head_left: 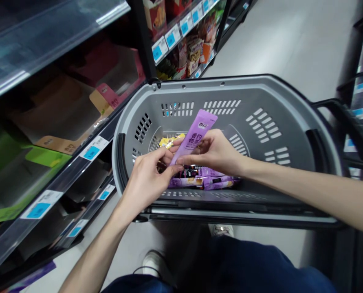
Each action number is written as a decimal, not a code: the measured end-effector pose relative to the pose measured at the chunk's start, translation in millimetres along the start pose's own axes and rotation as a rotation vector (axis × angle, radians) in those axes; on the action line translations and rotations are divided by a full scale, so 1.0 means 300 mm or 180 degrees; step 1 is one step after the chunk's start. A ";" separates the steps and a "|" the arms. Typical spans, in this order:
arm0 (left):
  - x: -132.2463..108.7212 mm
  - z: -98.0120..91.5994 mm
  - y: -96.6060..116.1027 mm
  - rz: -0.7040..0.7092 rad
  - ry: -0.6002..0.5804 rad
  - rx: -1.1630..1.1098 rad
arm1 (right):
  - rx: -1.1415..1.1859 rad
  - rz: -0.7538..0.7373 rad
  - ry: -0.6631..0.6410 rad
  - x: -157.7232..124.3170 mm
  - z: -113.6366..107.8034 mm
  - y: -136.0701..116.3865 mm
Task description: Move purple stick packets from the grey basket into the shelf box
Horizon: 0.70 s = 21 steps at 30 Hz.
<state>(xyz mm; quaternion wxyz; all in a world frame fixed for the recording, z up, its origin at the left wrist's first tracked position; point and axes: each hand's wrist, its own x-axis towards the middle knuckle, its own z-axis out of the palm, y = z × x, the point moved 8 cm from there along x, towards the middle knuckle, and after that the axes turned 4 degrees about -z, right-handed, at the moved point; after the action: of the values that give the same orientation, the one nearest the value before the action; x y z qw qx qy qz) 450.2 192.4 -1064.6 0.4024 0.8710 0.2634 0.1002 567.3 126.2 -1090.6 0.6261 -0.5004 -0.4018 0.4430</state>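
Observation:
A narrow purple snack packet [196, 132] stands tilted over the grey plastic shopping basket [291, 122]. My left hand [147, 177] pinches its lower end, and my right hand [213, 152] grips its middle from the right. Below my hands, on the basket floor, lie several more purple packets [213, 182] and a yellow packet [168, 141].
Store shelves [62, 122] with cardboard display boxes and blue price tags run along the left. More snack packs [196, 49] stand on shelves further down the aisle. A black basket handle [346, 122] and another shelf unit are at the right. Pale floor stretches ahead.

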 end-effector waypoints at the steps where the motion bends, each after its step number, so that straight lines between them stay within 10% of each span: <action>1: 0.000 -0.001 0.000 0.0007 0.0027 0.0006 | -0.0019 -0.0002 -0.0006 -0.002 0.004 0.001; 21: -0.010 -0.029 -0.004 0.0014 0.0439 0.0015 | -0.0336 0.0066 -0.0039 0.003 -0.002 0.009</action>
<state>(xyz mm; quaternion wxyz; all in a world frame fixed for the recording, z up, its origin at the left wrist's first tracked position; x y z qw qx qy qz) 443.8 197.2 -1059.7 0.3811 0.8635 0.2888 0.1602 567.7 127.2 -1093.2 0.5917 -0.5341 -0.4231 0.4307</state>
